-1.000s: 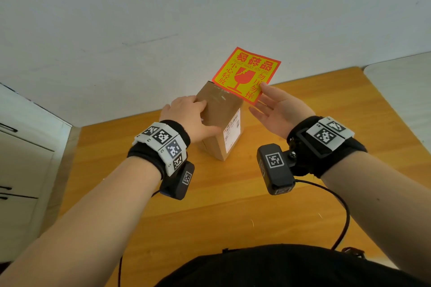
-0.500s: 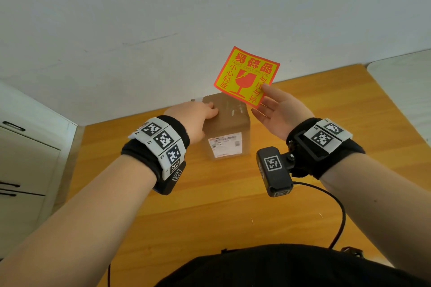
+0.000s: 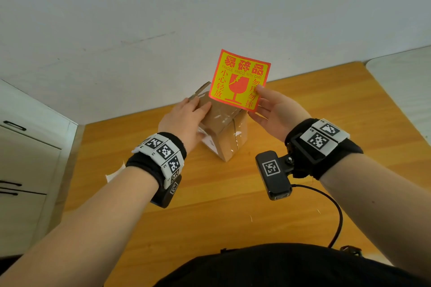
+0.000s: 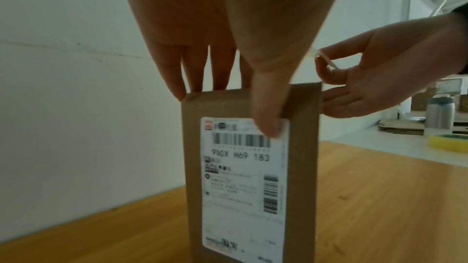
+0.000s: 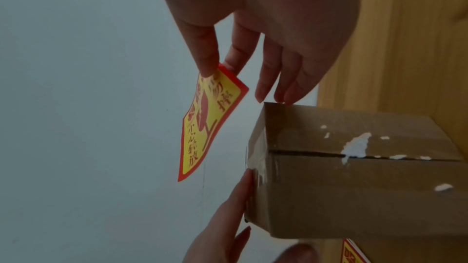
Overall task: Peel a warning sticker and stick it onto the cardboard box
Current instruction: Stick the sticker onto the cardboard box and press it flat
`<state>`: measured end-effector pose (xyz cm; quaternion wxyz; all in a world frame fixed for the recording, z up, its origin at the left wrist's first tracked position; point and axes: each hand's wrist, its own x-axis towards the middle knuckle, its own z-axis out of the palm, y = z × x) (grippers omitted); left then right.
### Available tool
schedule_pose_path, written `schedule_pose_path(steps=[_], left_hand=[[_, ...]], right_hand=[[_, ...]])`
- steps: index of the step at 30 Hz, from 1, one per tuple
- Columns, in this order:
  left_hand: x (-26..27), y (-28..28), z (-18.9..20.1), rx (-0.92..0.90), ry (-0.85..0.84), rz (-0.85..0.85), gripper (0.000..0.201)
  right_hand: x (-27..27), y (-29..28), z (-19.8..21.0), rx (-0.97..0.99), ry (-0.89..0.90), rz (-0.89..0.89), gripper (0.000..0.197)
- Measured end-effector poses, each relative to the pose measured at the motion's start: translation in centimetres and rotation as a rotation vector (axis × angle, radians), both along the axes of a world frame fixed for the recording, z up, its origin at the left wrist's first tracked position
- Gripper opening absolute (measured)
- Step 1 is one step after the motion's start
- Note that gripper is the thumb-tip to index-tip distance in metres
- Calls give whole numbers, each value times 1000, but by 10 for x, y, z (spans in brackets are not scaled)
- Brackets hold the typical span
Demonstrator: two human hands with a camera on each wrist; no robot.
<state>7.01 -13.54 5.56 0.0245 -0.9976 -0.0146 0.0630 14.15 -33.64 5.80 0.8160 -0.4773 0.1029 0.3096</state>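
A brown cardboard box (image 3: 229, 134) stands tilted on the wooden table (image 3: 303, 193), its taped seam face (image 5: 354, 167) turned up toward me. My left hand (image 3: 198, 109) grips its top edge, fingers behind and thumb on the white shipping label (image 4: 243, 183). Just above the box's right top corner, my right hand (image 3: 258, 98) pinches the right edge of the red-and-yellow warning sticker (image 3: 240, 79) between thumb and forefinger. The sticker (image 5: 210, 123) hangs free of the box with a small gap. My other right fingers touch the box's top corner.
White drawers (image 3: 23, 158) stand at the left, and a white table (image 3: 408, 77) adjoins at the right. On it are a yellow tape roll (image 4: 448, 144), a metal bottle (image 4: 439, 111) and flat cardboard (image 4: 400, 127). A white paper scrap (image 3: 114, 173) lies under my left forearm.
My left hand has turned and tipped the box, so the taped seam face now points up instead of the label. The right hand has brought the sticker nearer to the box's top.
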Motion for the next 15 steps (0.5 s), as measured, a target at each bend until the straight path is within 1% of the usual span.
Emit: schedule_pose_path(steps=[2, 3, 5, 8, 11, 13, 15], left_hand=[[0, 0, -6, -19, 74, 32, 97], [0, 0, -8, -37, 90, 64, 104], [-3, -2, -13, -119, 73, 115, 109], [-5, -4, -16, -310, 1, 166, 107], [-6, -8, -12, -386, -16, 211, 101], [-7, -10, -3, -451, 15, 271, 90], [-4, -9, 5, -494, 25, 270, 79]], right_hand=[[-1, 2, -1, -39, -14, 37, 20], [-2, 3, -2, -53, -19, 59, 19], [-4, 4, -2, -59, -27, 97, 18], [-7, 7, -1, -71, -63, 121, 19], [-9, 6, 3, -108, -103, 112, 13], [-10, 4, 7, -115, -121, 83, 11], [-12, 5, 11, -91, -125, 68, 6]])
